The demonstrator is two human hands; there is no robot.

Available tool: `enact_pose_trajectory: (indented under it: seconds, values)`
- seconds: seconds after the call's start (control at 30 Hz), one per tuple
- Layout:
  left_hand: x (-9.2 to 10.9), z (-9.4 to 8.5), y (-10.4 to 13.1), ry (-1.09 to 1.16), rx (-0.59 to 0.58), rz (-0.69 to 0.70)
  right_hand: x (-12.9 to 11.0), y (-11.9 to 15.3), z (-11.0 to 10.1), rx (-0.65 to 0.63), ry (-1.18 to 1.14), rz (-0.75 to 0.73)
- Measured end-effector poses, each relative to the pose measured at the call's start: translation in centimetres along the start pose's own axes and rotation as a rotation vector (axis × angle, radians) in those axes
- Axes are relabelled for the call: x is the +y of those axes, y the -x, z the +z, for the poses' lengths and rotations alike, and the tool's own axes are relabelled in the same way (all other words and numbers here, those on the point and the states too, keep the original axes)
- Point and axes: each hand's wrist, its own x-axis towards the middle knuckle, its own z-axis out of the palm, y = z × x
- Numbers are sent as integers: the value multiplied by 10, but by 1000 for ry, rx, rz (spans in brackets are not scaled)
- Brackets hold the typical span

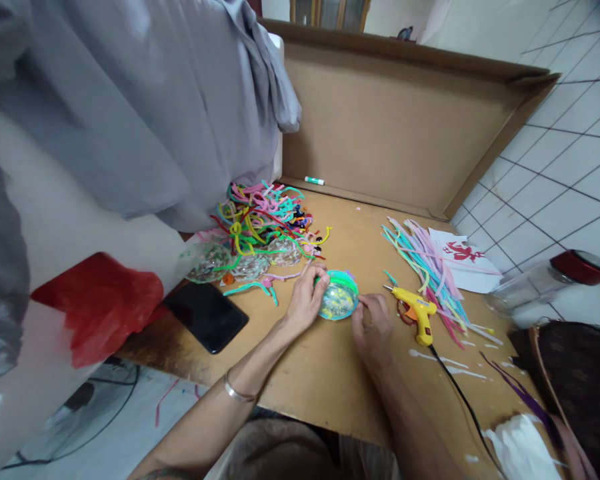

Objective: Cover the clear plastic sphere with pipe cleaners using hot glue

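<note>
A clear round disc [338,303] with yellow flecks is in front of me, a green and turquoise pipe cleaner running round its rim. My left hand [307,293] grips its left edge between thumb and fingers. At the right edge, the fingertips of my right hand [373,323] pinch the rim. To the right lies a yellow hot glue gun [416,310], its nozzle pointing left and its black cord trailing toward me. A short green piece of pipe cleaner [390,277] rests near the nozzle.
Left of centre is a heap of coloured pipe cleaners [260,213] with clear discs [250,267]. A black phone [207,317] lies before it. Straight pipe cleaners [427,260], a glass jar [530,287] and a brown bag [575,380] stand right. A cardboard panel [380,120] rises behind.
</note>
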Motion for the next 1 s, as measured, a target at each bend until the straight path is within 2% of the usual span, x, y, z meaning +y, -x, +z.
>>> enact_pose_trajectory:
  seconds: [0.7, 1.0]
  values:
    - [-9, 7, -2, 59, 102, -148, -6, 1, 2, 15, -47, 48]
    - [-11, 7, -1, 138, 105, -154, -8, 2, 5, 76, -95, 144]
